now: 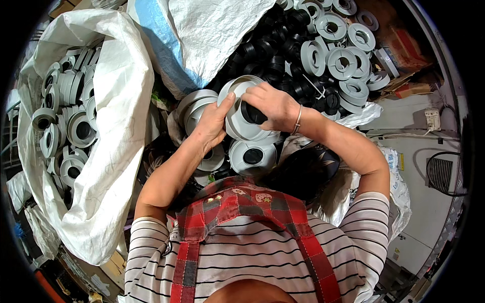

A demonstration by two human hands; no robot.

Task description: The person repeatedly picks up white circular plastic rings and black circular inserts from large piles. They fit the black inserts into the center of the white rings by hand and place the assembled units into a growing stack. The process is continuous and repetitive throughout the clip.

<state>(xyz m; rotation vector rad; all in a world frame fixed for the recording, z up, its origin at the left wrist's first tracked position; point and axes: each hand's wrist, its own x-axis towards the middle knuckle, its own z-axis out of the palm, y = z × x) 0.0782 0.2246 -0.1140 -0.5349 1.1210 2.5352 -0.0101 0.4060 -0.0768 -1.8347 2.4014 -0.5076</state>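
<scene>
In front of my chest, my left hand (213, 120) grips the left rim of a round light-grey plastic flange part (242, 130), its thumb up along the edge. My right hand (275, 105) curls over a black plastic ring (252, 114) set at the middle of that part and presses on it. The right fingertips are partly hidden behind the knuckles. Close below lies another grey flange part (262, 160) with a black centre. More grey parts (196, 107) are stacked beside my left hand.
At the left, a white woven sack (121, 96) holds many grey parts with black centres (81, 127). Loose black rings (275, 50) and grey flange pieces (341, 63) are heaped ahead and to the right. A grey metal cabinet (419, 202) stands at the right.
</scene>
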